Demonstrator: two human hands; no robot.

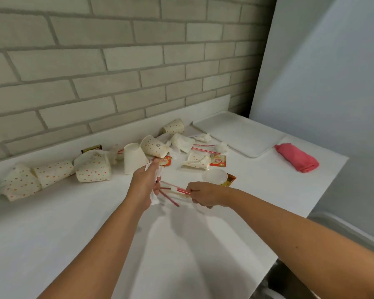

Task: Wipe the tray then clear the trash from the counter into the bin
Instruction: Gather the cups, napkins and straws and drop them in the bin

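left hand (146, 183) grips napkin (154, 199), straws (177, 189) | right hand (203, 194) pinches straws | step: clearing the table (73, 223) | next: carry bundle to bin

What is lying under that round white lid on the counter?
A gold and orange packet pokes out from under the lid at its right edge. The rest of the packet is covered, so its print cannot be read.

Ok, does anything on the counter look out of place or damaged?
Dotted cups lie tipped along the wall, one crushed cup beside a red packet; loose straws and tissue wads sit by the tray. No liquid spill visible.
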